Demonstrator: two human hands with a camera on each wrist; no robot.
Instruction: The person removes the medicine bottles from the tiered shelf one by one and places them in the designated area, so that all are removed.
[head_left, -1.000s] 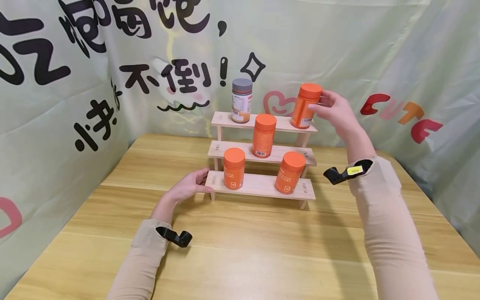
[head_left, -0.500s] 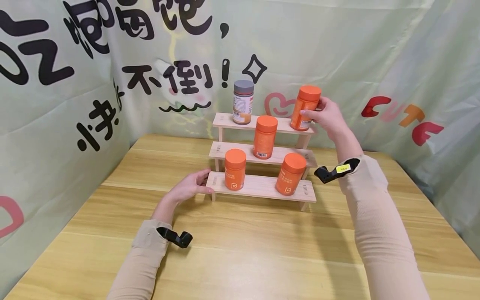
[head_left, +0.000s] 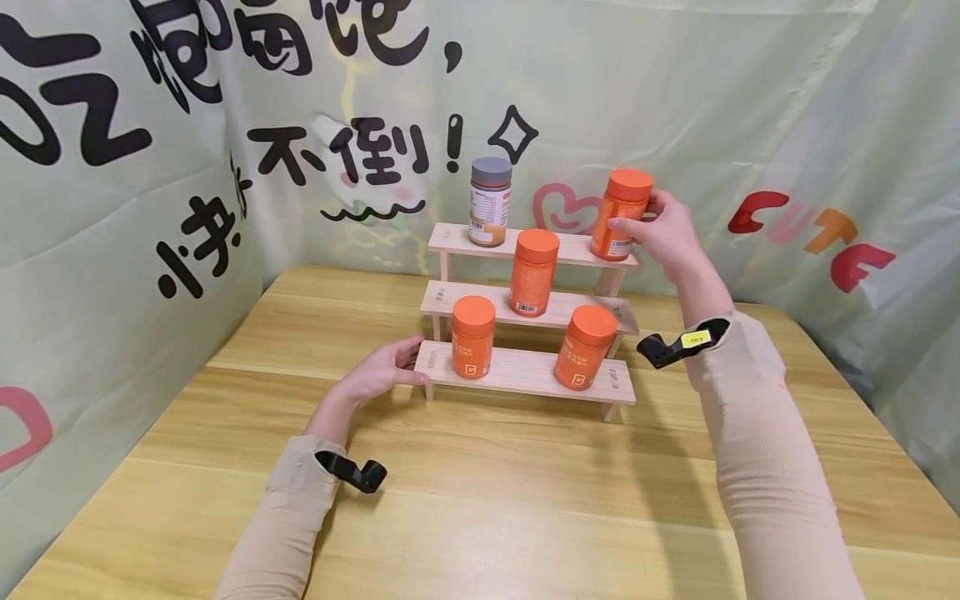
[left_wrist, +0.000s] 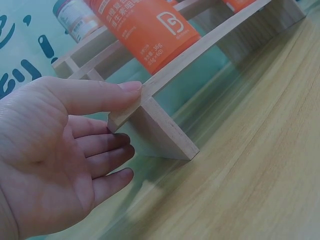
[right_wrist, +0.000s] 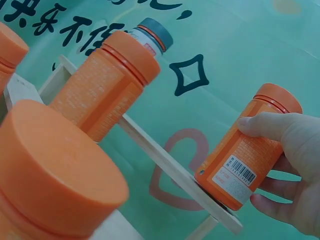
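Note:
At the right end of the top tier, my right hand (head_left: 667, 233) grips an orange supplement bottle (right_wrist: 240, 155), thumb on its near side and fingers behind it. The bottle's base is at the tier's end. My left hand (left_wrist: 55, 150) holds the left end of the bottom tier of a three-tier wooden display stand (head_left: 517, 371), thumb along its edge and fingers at the end and below. A grey-capped bottle (head_left: 490, 204) stands at the top tier's left. One orange bottle (head_left: 533, 275) is on the middle tier. Left and right orange bottles (head_left: 472, 337) (head_left: 583, 348) stand on the bottom tier.
The stand rests on a light wooden table (head_left: 480, 500). A pale printed cloth (head_left: 675, 83) with black characters and coloured letters hangs behind and on both sides. Black wrist cameras (head_left: 351, 472) sit on both sleeves.
The head view shifts slightly. The right hand moved inward, and its thumb slid onto the near side of the top-tier bottle. The left hand and the other bottles stay put.

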